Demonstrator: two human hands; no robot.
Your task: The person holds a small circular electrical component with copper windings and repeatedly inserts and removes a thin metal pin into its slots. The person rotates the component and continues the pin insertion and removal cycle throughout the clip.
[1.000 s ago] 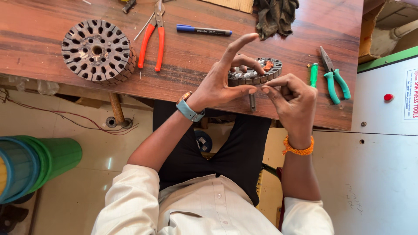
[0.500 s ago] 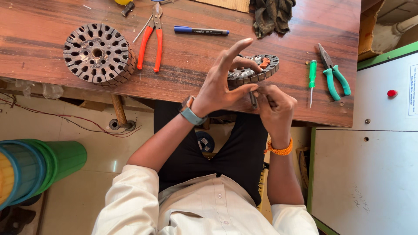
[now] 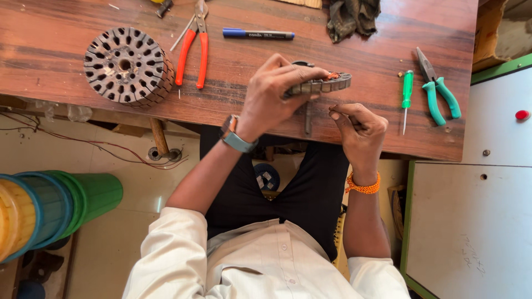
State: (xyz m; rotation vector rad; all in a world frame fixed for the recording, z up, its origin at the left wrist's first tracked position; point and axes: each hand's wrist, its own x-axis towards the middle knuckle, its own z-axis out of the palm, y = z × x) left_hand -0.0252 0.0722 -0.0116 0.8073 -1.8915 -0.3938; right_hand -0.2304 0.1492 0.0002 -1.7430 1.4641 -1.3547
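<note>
Wooden workbench: left hand grips a slotted metal stator ring; right hand, fingers curled narrow, pinches something unseen. Steadying the ring seems wise.

The left hand hides most of the metal ring, perhaps slotted.

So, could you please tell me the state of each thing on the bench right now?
Metal core ring: held on edge by left hand.
Right hand: curled, below the ring.
Slotted core stack: lying flat.
Red pliers: handles apart.
Blue marker: capped.
</note>
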